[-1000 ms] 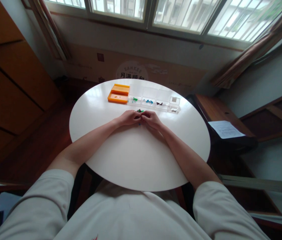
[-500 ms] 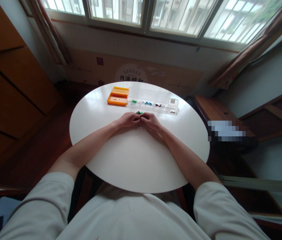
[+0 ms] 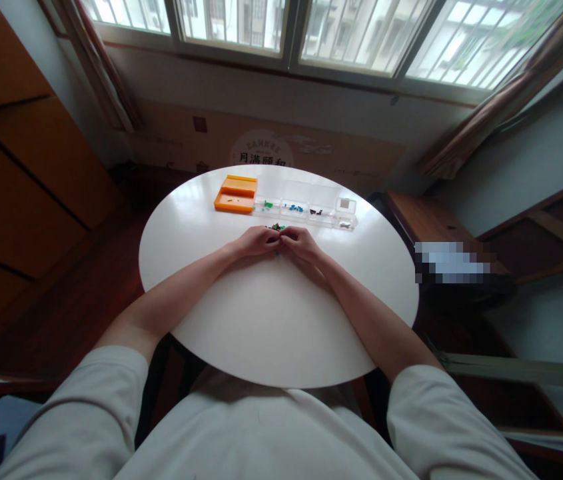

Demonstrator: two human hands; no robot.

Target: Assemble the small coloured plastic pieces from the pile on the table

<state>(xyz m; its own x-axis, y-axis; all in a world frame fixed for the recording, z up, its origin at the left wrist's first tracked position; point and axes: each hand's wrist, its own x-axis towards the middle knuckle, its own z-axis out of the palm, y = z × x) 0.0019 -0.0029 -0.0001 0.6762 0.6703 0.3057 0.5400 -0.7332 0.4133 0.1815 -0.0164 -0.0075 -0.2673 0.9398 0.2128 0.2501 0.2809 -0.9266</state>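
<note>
My left hand (image 3: 260, 241) and my right hand (image 3: 300, 241) meet fingertip to fingertip over the middle of the white oval table (image 3: 271, 320). The fingers of both are curled and closed. Between and just beyond the fingertips is a small cluster of dark and green pieces (image 3: 276, 227), partly hidden by the fingers; I cannot tell which of them is held. A tiny blue piece (image 3: 277, 253) lies on the table just below the hands.
Behind the hands stands an orange tray (image 3: 234, 204) with a few small yellow bits. To its right, a clear compartment box (image 3: 306, 217) has open lids; green pieces (image 3: 268, 205), blue pieces (image 3: 295, 208) and dark pieces (image 3: 316, 212) lie in separate compartments. A wooden desk (image 3: 431, 217) is at right.
</note>
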